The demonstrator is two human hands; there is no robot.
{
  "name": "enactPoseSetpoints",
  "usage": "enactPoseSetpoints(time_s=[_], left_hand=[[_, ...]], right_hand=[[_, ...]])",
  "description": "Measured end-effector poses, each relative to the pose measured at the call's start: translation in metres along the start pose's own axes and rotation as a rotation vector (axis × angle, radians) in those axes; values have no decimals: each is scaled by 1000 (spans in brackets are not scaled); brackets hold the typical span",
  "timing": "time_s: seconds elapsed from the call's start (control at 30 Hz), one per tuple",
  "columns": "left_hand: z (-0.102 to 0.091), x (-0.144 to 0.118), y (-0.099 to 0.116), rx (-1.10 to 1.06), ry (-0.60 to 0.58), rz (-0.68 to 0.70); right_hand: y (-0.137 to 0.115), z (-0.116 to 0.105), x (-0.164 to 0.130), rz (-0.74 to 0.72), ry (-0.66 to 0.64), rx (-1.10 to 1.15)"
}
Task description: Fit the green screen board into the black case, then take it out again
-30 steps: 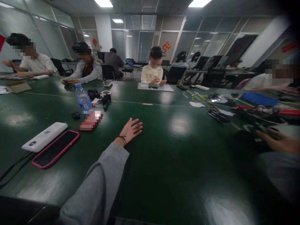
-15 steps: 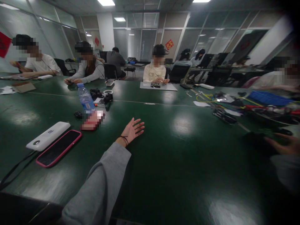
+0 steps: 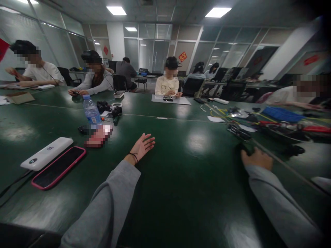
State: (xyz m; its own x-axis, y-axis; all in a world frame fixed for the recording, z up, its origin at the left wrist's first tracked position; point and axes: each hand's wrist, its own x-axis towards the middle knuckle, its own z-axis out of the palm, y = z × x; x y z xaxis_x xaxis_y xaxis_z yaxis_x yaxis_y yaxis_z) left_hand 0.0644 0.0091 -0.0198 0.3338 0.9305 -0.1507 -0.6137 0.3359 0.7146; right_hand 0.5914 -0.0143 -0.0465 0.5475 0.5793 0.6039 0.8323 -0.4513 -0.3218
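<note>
power bank (image 3: pixel 47 154) lies at the left on the green table (image 3: pixel 181 193), just beside a pink-cased smartphone (image 3: pixel 59 168); a water bottle (image 3: pixel 91 111) stands behind a blurred red flat object (image 3: pixel 97 138), which lies near the left hand (image 3: pixel 143 147), open with palm showing and fingers spread; farther right, a black bundle (image 3: pixel 239 132) lies just beyond the right hand (image 3: pixel 257 159), back upward, its fingers too hidden to tell any grip

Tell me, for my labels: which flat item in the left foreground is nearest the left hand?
The reddish item, just before the bottle; the pink-rimmed phone and white slab lie farther left.
</note>
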Motion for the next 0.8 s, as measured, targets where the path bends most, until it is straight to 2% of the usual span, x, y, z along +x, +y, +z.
enactPoseSetpoints(time_s=[0.07, 0.13, 0.23, 0.33, 0.4, 0.47, 0.63, 0.8], left_hand=[[-1, 1, 1, 37, 35, 62], [-3, 2, 2, 70, 62, 116], [-4, 1, 2, 75, 81, 143], [-5, 2, 0, 92, 91, 165], [-5, 3, -3, 138, 98, 191], [-5, 4, -5, 196, 92, 226], [-3, 3, -8, 294, 17, 222], [-1, 0, -10, 429, -46, 231]], right_hand=[[-55, 5, -25, -125, -146, 0], [-117, 0, -63, -311, -198, 99], [-202, -22, -129, -577, -269, 325], [-257, -51, -180, -840, -372, 505], [-275, -65, -199, -924, -411, 567], [-281, -71, -206, -944, -421, 604], [-277, -66, -200, -878, -394, 650], [-275, -61, -202, -808, -455, 674]])
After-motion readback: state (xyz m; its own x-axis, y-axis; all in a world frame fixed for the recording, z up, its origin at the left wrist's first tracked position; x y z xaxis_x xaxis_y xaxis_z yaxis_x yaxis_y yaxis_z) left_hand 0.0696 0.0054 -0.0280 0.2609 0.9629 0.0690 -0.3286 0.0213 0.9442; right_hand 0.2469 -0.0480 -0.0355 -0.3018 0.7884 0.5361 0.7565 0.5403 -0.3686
